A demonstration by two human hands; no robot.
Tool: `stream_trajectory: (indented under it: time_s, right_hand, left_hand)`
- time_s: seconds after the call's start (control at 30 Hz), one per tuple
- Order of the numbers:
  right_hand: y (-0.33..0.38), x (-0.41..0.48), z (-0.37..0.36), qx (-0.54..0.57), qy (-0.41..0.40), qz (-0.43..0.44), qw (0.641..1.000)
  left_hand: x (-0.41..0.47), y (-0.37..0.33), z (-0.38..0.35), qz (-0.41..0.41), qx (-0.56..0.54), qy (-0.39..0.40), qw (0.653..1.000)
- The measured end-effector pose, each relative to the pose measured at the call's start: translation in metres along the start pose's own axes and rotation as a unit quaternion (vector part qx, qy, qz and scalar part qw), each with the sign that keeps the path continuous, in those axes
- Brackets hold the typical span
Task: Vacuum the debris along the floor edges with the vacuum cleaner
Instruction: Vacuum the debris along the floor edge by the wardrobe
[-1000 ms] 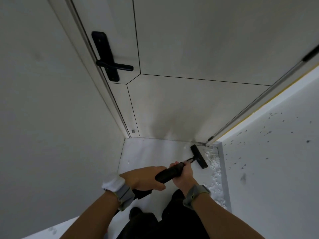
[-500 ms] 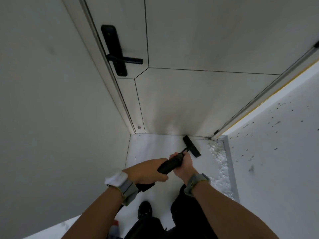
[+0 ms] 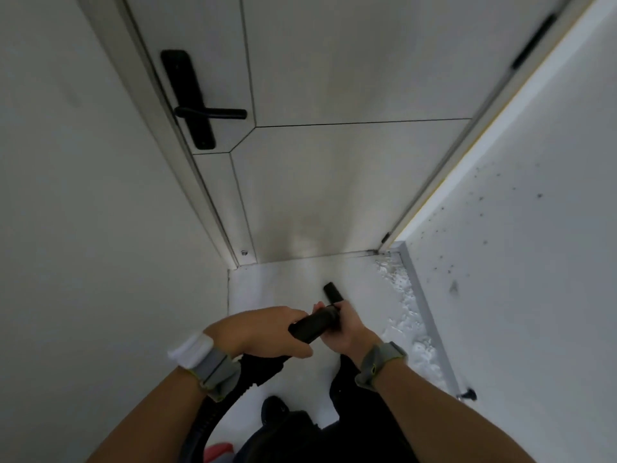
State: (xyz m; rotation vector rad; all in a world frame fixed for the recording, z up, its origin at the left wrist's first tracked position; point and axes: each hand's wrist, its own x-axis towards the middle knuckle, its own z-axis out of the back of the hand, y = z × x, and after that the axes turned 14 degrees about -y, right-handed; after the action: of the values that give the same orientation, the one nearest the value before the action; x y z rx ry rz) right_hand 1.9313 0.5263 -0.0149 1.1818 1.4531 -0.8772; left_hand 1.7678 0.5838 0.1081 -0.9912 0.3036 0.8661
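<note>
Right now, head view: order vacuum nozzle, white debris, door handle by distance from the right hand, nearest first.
1. Vacuum nozzle, just beyond the right hand.
2. White debris, rightward along the baseboard.
3. Door handle, high on the door, left.

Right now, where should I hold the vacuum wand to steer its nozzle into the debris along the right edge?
Hold the wand by its thick black grip, from above: it slopes down and away toward the nozzle. Keep the right hand forward and the left hand behind, near the hose; the debris lies rightward along the wall.
</note>
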Motion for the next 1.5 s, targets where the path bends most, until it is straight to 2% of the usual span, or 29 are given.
stream_trajectory:
  time_s: [0.17,0.27,0.6,0.8,1.07,1.27,1.43,1.5]
  right_hand:
    - [-0.019,-0.011,0.03,0.101,-0.016,0.016,0.995]
    - [-0.01,-0.006,0.054,0.132,-0.031,0.027,0.99]
    - [0.06,-0.006,0.103,0.187,-0.035,0.032,0.981]
    - [0.101,-0.002,0.125,0.182,-0.044,0.027,0.982]
    - [0.131,0.002,0.16,0.174,-0.051,0.036,0.983]
    - [0.09,-0.017,0.153,0.171,-0.037,0.05,0.983]
    - [-0.012,-0.035,0.119,0.176,-0.028,0.059,0.982]
    - [-0.031,-0.04,0.115,0.162,-0.023,0.056,0.985]
  left_hand:
    - [-0.005,-0.009,-0.01,-0.033,0.057,0.072,0.995]
    - [0.005,-0.018,-0.025,-0.052,0.062,0.083,0.993]
    - [0.05,-0.086,-0.065,-0.064,0.039,0.071,0.995]
    - [0.071,-0.118,-0.089,-0.035,0.005,0.061,0.998]
    - [0.081,-0.144,-0.133,-0.04,-0.005,0.021,0.999]
    - [0.05,-0.118,-0.118,-0.051,0.015,0.032,0.998]
    - [-0.018,-0.045,-0.085,-0.065,0.005,0.058,0.996]
    - [-0.029,-0.031,-0.078,-0.061,-0.004,0.073,0.995]
